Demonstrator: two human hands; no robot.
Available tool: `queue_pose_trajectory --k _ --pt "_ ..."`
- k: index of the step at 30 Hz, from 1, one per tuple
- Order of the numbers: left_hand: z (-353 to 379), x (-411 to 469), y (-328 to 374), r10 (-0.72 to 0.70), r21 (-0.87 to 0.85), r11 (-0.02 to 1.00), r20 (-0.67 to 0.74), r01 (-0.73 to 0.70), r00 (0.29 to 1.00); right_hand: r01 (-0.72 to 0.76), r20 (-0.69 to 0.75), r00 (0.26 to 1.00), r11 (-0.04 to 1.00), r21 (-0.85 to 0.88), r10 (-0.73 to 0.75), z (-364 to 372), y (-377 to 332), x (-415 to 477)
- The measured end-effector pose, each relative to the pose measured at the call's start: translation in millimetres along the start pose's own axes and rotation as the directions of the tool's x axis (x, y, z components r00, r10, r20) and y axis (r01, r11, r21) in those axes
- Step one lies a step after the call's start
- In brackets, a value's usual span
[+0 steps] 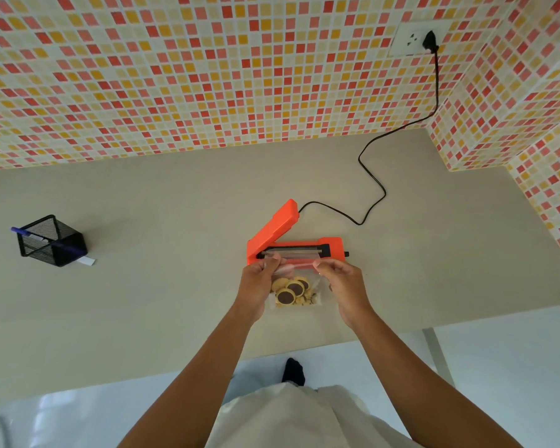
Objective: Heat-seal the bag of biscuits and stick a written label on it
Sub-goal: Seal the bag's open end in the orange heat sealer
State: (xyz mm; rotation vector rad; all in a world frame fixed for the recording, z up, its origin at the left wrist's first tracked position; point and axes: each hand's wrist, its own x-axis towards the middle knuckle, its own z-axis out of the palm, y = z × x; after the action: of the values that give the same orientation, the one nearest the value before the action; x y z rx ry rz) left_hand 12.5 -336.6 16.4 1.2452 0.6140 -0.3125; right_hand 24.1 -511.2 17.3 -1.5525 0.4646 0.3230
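Head view: a clear bag (pixel 317 282) lies on the beige surface (pixel 143 286), just in front of an orange sealer (pixel 291 244) whose lid stands raised. The bag holds round pale biscuits (pixel 290 291) with dark centres, some overlapping, and crumbs gathered at its near right corner. The left hand (pixel 257 286) pinches the bag's left top corner and the right hand (pixel 345 282) pinches the right one, stretching the open edge taut beside the sealer's dark strip. A black cord (pixel 374 179) runs from the sealer to a wall socket (pixel 414 38). Well apart on the left stands a mesh holder (pixel 50 240) with a blue pen (pixel 23 231); a white label (pixel 86 260) lies just beside it.
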Motion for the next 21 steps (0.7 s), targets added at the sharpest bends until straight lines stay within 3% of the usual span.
queue_pose_trajectory --k 10,21 --pt "-6 -10 -8 0.035 -0.009 0.999 0.067 -0.035 0.997 0.058 0.039 0.998 0.998 0.019 -0.059 -5 10 -9" --pt "-41 -25 -19 0.015 0.025 1.000 0.071 -0.017 0.997 0.017 0.121 0.993 0.999 -0.027 -0.014 8 33 -26"
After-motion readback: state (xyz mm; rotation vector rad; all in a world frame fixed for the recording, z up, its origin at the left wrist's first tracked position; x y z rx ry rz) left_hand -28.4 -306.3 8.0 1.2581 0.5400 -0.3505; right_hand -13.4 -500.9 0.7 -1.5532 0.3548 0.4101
